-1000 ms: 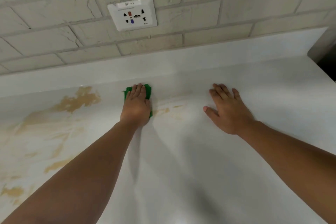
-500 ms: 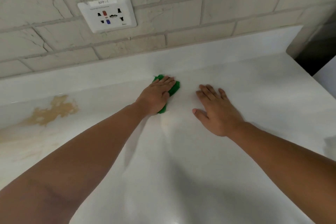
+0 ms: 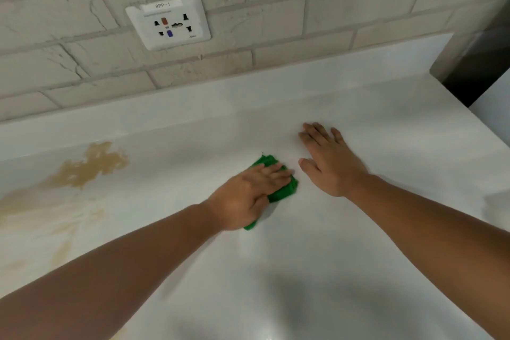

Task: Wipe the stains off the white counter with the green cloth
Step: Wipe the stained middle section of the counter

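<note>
So, two hands on the white counter, one green cloth. The left hand lies flat on the cloth, fingers spread, pressing rather than gripping. The right hand rests open and empty just beside. Tan stains sit well left, below one wall socket.

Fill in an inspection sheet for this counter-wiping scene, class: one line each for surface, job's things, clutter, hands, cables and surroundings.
Surface: white counter, brown stains left, bare at centre.
Job's things: green cloth flat on the counter.
Clutter: nothing seen.
Hands: left hand pressed flat on the cloth; right hand open, palm down on the counter.
Cables: nothing seen.
Surroundings: pale brick wall, wall socket, nothing plugged in.
</note>
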A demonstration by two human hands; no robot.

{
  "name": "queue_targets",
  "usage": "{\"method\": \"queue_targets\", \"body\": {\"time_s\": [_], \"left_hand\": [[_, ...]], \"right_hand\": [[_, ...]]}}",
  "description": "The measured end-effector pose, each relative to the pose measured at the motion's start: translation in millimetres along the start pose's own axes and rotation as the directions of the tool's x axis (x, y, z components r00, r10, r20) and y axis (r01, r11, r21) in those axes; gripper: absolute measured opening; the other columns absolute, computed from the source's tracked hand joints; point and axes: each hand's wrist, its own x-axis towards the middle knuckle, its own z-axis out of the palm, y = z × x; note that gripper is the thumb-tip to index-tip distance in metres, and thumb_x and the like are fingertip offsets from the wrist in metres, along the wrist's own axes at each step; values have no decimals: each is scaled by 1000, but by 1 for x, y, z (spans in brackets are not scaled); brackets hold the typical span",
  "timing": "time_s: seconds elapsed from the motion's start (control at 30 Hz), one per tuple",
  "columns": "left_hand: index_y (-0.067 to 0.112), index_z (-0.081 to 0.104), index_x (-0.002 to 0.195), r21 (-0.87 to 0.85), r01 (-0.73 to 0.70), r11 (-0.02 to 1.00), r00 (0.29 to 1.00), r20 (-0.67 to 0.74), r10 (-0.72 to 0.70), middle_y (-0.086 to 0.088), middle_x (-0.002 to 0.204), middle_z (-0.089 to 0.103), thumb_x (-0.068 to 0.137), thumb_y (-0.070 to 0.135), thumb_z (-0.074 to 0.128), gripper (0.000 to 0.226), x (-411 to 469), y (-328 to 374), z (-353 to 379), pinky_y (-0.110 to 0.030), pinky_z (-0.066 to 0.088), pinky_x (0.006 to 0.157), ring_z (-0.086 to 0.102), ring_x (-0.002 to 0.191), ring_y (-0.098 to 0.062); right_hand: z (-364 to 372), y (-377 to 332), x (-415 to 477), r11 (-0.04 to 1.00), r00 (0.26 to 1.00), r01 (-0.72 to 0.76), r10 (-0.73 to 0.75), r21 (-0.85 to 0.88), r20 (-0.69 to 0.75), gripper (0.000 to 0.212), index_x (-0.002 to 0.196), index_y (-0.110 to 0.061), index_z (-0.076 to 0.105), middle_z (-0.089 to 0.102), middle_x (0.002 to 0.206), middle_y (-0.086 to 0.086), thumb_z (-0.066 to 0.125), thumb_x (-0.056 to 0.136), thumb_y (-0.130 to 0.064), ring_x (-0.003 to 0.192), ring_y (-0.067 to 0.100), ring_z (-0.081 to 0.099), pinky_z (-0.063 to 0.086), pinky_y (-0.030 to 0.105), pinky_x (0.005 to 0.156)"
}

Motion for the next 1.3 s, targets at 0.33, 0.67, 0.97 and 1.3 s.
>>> {"method": "queue_targets", "body": {"time_s": [0.33,0.67,0.97,1.3], "left_hand": [[12,35,150,159,394,905,912,-195,-362,1,159,27,94,23,44,58,-84,49,29,-43,21,120,13,150,-13],[8,23,153,164,869,466,490,-399,-775,-8,162,17,94,40,12,68,-96,-8,-7,-41,6,123,10,150,-25],[11,10,155,228,835,501,550,-302,-779,-2,164,4,102,25,20,56,-12,-49,-23,-39,2,123,-2,151,-19],[16,11,156,327,579,747,810,-126,-572,1,164,5,103,29,22,56,54,-59,-16,-33,-3,122,-2,151,-15]], "right_hand": [[-5,-8,-10,998,992,-15,23,67,-128,68,142,2,42,32,156,20,28,91,-42,146,35,25,23,53,118],[-3,-7,-34,998,995,-18,24,68,-102,67,138,0,47,39,152,19,24,93,-44,143,35,31,25,53,115],[7,6,-49,998,998,-46,44,-45,-35,75,153,-10,24,14,163,10,11,95,-57,151,24,7,7,48,122],[6,7,-47,1000,998,-31,31,0,-53,74,151,-9,28,19,162,11,14,95,-56,150,25,12,12,47,122]]}}
